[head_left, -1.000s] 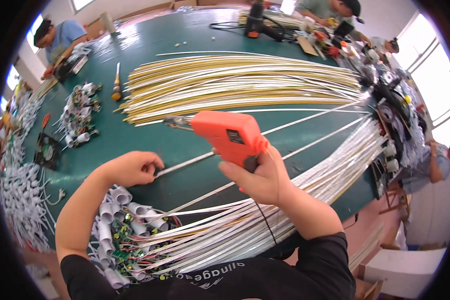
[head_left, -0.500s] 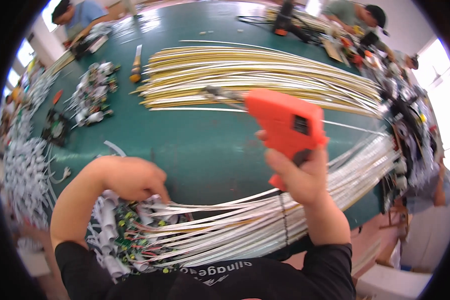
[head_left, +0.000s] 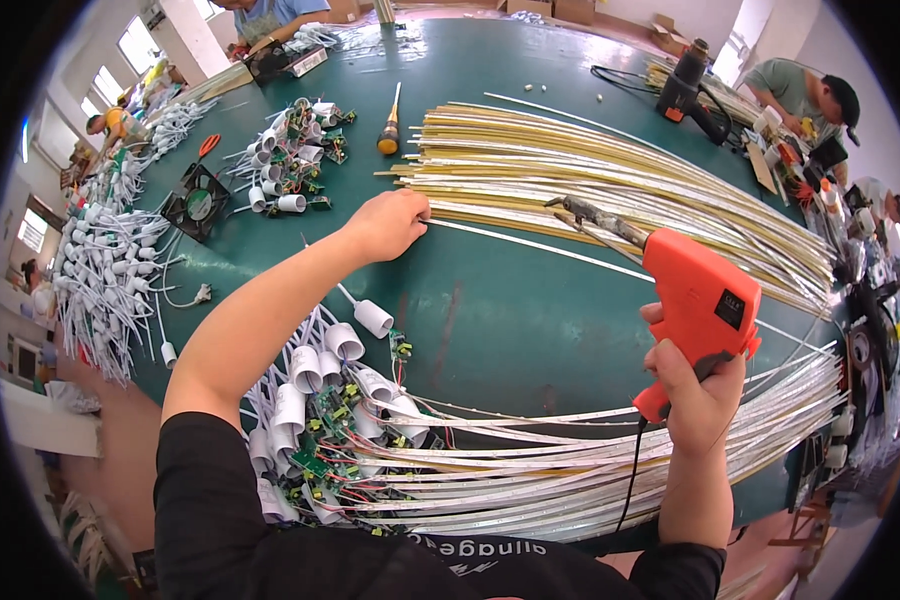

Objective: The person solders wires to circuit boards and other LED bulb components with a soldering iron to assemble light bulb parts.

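Note:
My right hand [head_left: 698,398] grips a red-orange soldering gun [head_left: 692,272], its dark metal tip pointing left over the long strips. A black cord hangs from the handle. My left hand [head_left: 388,226] is stretched forward, its fingers pinched at the left end of a thin white LED strip [head_left: 530,244]. Just beyond lies a wide bundle of yellow and white strips [head_left: 590,165]. Close to my body, more white strips [head_left: 570,480] run to a heap of green circuit boards [head_left: 322,415] and white lamp sockets [head_left: 290,408], with thin red wires among them.
Past my left arm lie another pile of sockets and boards [head_left: 288,160], a small black fan [head_left: 198,203] and a screwdriver [head_left: 391,125]. White corded sockets [head_left: 105,265] crowd the left edge. A black tool [head_left: 682,85] stands at the back right. Other people work around the green table [head_left: 490,320].
My left hand has moved from the near socket heap forward to the end of a strip by the far bundle. The soldering gun has shifted right in the picture; the view has swung left.

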`<action>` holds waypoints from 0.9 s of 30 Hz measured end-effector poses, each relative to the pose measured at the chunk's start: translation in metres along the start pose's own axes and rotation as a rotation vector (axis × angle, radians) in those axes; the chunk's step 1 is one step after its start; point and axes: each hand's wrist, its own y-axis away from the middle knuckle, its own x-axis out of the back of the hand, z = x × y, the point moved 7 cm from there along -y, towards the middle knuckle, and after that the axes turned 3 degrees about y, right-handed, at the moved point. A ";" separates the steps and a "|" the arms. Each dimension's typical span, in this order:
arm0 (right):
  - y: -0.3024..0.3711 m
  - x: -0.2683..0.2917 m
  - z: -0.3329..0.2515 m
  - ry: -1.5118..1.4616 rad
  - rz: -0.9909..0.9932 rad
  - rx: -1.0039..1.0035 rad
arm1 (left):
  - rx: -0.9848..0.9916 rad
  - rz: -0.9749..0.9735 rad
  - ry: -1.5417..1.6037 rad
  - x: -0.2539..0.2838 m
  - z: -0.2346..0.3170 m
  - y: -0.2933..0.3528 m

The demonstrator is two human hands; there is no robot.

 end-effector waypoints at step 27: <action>0.002 0.005 0.007 -0.056 0.004 -0.090 | 0.009 -0.522 0.314 -0.015 0.020 0.045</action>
